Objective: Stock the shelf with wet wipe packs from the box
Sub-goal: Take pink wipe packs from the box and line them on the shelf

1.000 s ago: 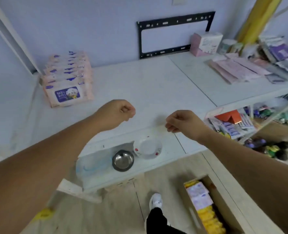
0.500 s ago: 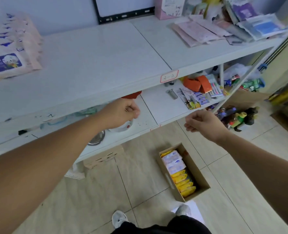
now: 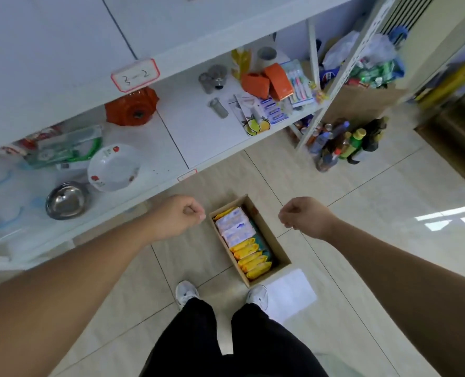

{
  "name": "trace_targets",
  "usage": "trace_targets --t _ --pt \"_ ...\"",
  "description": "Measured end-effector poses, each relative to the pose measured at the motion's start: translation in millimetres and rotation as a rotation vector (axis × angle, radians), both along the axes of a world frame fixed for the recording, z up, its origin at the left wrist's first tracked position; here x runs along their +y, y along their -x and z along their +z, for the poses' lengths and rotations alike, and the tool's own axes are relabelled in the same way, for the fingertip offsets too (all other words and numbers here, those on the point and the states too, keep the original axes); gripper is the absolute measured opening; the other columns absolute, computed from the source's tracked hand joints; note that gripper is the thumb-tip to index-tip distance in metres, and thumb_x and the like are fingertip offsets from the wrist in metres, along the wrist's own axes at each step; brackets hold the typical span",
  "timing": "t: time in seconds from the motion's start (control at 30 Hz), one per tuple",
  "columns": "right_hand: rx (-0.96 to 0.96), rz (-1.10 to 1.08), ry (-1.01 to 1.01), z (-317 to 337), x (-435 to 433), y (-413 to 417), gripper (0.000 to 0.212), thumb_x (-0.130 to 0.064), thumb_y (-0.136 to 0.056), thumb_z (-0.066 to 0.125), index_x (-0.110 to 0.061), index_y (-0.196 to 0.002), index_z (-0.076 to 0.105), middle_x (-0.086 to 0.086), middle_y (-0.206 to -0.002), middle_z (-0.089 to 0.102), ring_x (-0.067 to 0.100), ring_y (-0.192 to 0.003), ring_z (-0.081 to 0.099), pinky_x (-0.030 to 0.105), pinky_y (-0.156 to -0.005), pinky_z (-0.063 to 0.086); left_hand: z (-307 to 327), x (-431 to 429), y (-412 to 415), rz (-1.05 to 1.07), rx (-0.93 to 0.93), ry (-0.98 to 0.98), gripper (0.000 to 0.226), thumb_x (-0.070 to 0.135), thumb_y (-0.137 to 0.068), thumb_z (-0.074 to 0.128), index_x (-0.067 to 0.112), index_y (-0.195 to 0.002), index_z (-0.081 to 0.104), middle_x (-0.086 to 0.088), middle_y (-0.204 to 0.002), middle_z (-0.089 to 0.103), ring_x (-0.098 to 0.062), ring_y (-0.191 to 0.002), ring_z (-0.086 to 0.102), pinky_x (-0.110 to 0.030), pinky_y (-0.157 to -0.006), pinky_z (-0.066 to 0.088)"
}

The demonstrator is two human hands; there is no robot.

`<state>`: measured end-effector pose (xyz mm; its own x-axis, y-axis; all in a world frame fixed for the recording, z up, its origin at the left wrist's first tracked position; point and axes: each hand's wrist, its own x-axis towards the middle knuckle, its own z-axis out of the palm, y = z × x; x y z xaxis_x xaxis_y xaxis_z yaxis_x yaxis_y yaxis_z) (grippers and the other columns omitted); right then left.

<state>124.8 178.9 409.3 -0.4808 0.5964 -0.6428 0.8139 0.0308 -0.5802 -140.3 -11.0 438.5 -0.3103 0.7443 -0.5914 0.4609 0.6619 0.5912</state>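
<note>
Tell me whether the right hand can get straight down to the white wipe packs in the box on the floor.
Probably yes. The right hand hangs closed and empty beside the open cardboard box; nothing covers the white wipe packs. It would likely need a bend down.

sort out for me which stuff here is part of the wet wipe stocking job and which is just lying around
Part of the job: cardboard box on the floor, white wipe packs and yellow packs in it, white shelf, left hand, right hand.

Lying about: steel bowl, white bowl, orange packets, toothbrushes, bottles.
</note>
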Motion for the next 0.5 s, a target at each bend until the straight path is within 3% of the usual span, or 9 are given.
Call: trace_targets --t 0.13,0.2,0.3,0.4,0.5 --pt "-0.032 -0.028 0.050 -43 12 -4 0.009 -0.025 -0.085 0.068 -0.018 -0.085 0.074 0.002 -0.084 0.076 0.020 -0.079 0.068 0.041 -0.081 0.058 -45 22 -15 -0.052 0.008 0.081 0.008 0.031 -0.091 0.069 0.025 -0.096 0.071 0.008 -0.093 0.070 -0.005 -0.083 0.064 -0.022 -0.073 0.050" --pt "-0.058 -0.053 0.075 -71 17 -5 0.010 -0.028 -0.084 0.069 -0.020 -0.086 0.073 0.001 -0.087 0.075 0.023 -0.086 0.069 0.042 -0.084 0.058 -75 34 -17 -0.084 0.006 0.111 0.008 0.030 -0.090 0.070 0.024 -0.094 0.070 0.010 -0.091 0.068 -0.003 -0.080 0.063 -0.021 -0.068 0.046" --pt "-0.094 -0.080 0.112 -124 21 -2 0.009 -0.024 -0.085 0.067 -0.018 -0.087 0.073 0.004 -0.091 0.075 0.025 -0.089 0.068 0.041 -0.085 0.057 -133 51 -17 -0.130 0.020 0.167 0.007 0.028 -0.087 0.074 0.026 -0.090 0.068 0.009 -0.091 0.069 -0.008 -0.086 0.065 -0.021 -0.071 0.047" --pt "-0.133 -0.088 0.123 -182 23 1 0.012 -0.022 -0.087 0.062 -0.019 -0.088 0.073 0.002 -0.090 0.074 0.019 -0.079 0.065 0.034 -0.075 0.056 -196 65 -15 -0.161 0.018 0.211 0.010 0.029 -0.085 0.074 0.028 -0.090 0.066 0.008 -0.093 0.070 -0.008 -0.088 0.066 -0.018 -0.072 0.047" --pt "-0.163 -0.063 0.149 -247 23 3 0.013 -0.019 -0.087 0.060 -0.016 -0.091 0.072 0.007 -0.090 0.075 0.019 -0.071 0.061 0.034 -0.067 0.054 -265 75 -13 -0.165 0.026 0.240 0.013 0.029 -0.085 0.075 0.031 -0.088 0.062 0.009 -0.092 0.067 -0.012 -0.093 0.065 -0.028 -0.085 0.052"
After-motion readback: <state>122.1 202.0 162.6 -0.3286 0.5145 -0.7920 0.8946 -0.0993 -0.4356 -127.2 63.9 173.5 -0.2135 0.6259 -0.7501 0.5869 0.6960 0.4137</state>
